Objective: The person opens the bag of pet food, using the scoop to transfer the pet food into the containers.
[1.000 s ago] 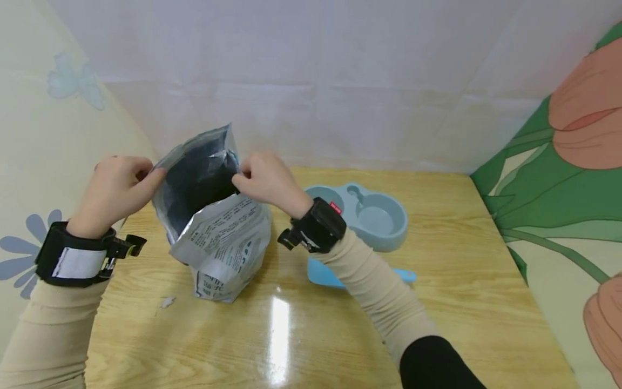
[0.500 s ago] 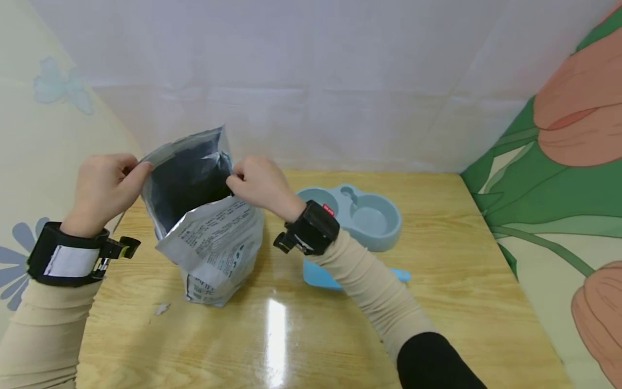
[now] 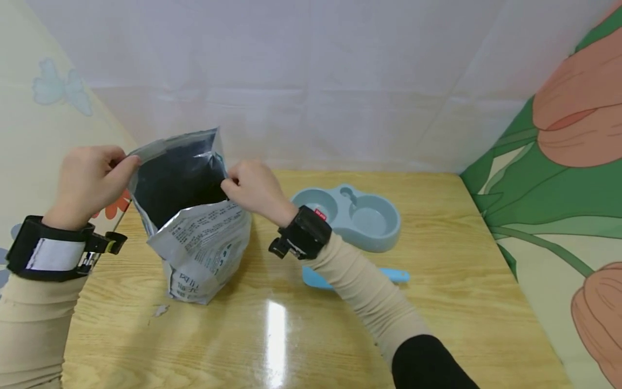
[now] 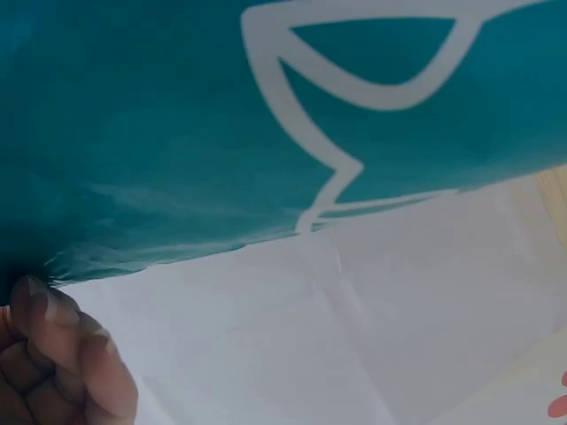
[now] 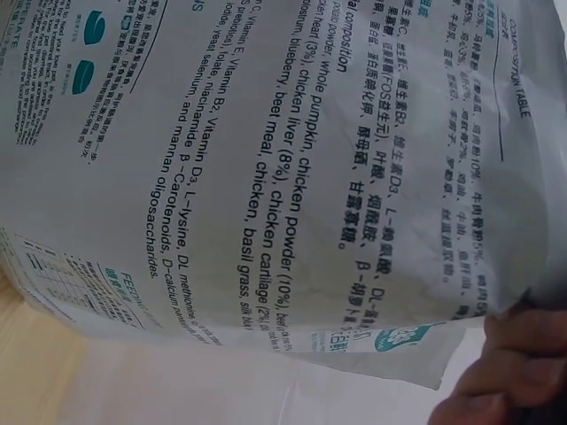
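Note:
A pet food bag [image 3: 204, 243] stands on the left of the table, its mouth spread wide and its inside dark. My left hand [image 3: 92, 181] pinches the left edge of the mouth between thumb and fingers. At the right edge of the mouth, my right hand [image 3: 257, 189] holds the film in the same way. In the left wrist view the teal face of the bag [image 4: 177, 133] shows a white line drawing, with curled fingertips at its edge. Printed ingredient text covers the bag's white face [image 5: 266, 177] in the right wrist view.
A blue-grey double bowl [image 3: 384, 243] stands right of the bag, behind my right wrist. A bright blue scoop [image 3: 396, 275] lies partly under my right forearm. A small pale scrap [image 3: 161, 310] lies near the bag on the wooden table [image 3: 437, 324]. White cloth [image 3: 364, 81] hangs behind.
Both hands have shifted left with the bag, the left hand farther and slightly up, so the mouth is wider. More of the double bowl's left side now shows.

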Demonstrator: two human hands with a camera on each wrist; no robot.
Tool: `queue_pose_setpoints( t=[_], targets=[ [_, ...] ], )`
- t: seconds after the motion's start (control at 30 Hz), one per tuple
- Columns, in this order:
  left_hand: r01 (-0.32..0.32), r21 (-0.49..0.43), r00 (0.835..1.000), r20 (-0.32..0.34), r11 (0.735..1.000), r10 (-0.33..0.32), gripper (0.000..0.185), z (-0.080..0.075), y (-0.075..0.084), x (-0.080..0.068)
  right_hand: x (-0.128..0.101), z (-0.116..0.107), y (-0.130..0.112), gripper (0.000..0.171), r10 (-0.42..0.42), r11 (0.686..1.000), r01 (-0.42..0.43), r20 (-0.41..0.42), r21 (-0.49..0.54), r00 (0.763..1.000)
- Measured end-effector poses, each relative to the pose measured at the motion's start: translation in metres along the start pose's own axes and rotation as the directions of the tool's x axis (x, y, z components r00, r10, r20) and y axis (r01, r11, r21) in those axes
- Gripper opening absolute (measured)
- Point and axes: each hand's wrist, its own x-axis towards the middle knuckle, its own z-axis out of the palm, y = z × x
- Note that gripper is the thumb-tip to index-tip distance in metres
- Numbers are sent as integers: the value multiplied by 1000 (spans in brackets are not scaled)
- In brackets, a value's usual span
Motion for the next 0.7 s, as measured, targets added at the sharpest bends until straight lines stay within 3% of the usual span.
queue_pose_setpoints(
  t=[0.23, 0.5, 0.7],
  targets=[
    [5, 13, 1000, 22, 1000, -5, 28, -5, -5, 2, 3, 7, -2, 38, 10, 1000, -10, -9, -3, 1000],
    [18, 90, 995, 94, 996, -26, 30, -10, -11, 5, 3, 17, -8, 36, -4, 1000, 4, -10, -23, 1000],
    [-15, 54, 995, 100, 998, 10, 27, -6, -9, 5, -3, 20, -5, 37, 15, 1000, -15, -23, 28, 1000]
  ],
)
